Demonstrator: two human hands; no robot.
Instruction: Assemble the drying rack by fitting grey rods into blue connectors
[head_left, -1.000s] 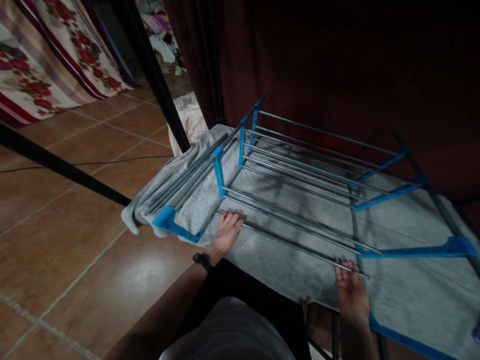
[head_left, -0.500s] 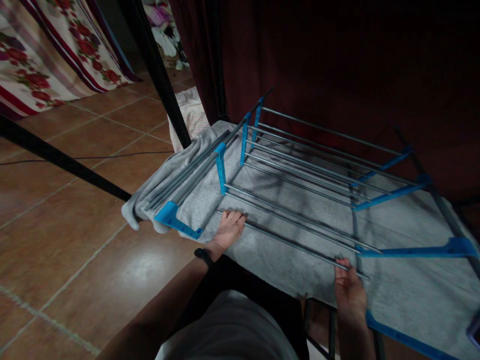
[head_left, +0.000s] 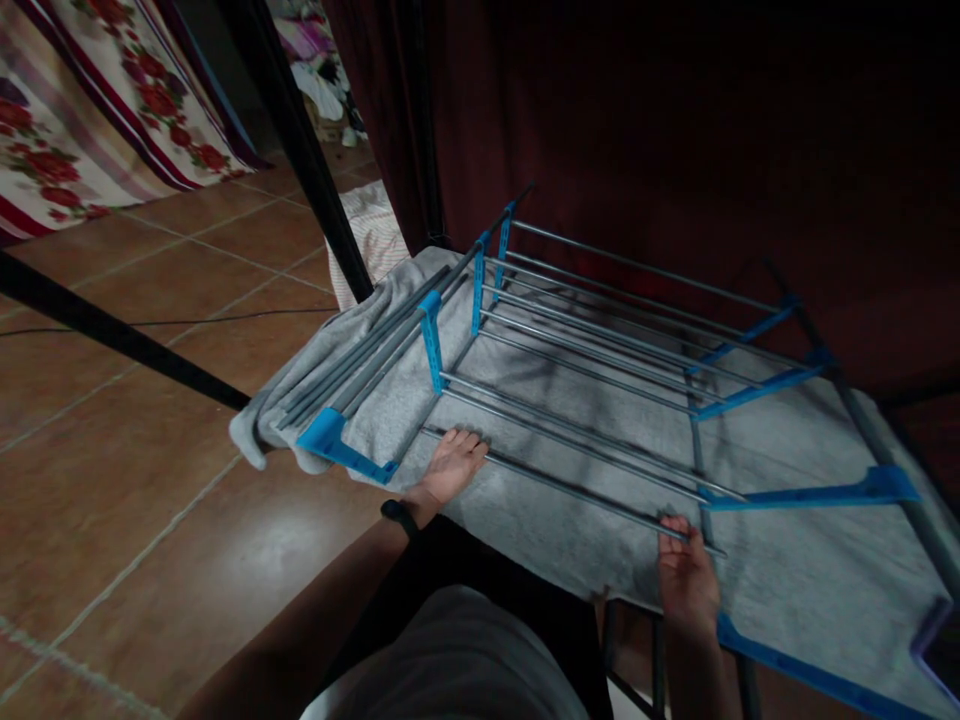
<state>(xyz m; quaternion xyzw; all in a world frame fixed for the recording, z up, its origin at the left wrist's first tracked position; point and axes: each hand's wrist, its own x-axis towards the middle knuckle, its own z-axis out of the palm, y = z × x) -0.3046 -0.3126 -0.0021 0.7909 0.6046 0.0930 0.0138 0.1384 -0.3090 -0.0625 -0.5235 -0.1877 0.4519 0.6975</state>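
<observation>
standing beside them here. over on the left there's the tiled floor and a black pole slanting up. next comes the corner of the rack, where a grey cloth is draped over it and a blue bracket holds a bundle of loose bars. just right of that bracket is the left hand, with a dark band on the wrist. it's palm down on the cloth, arm coming up from low left. its fingers are stretched out fairly flat, laid across the near end of the nearest rod and not really curled round it, so it's more pressing than gripping. the rod lies on the cloth at the rack's near edge. its long axis runs from that left hand down and to the right, roughly parallel to the other bars behind it. it sits right at the fingertips, on the far side of both palms, so the hands reach it pointing away from the body. neither hand is closer, they've got one end each. the right hand comes straight up from below, wrist straight. its fingertips touch the rod near its right end, and the thumb is tucked alongside. it's too dim to tell if that's a proper pinch or just contact. further right a long blue bar crosses the cloth.
</observation>
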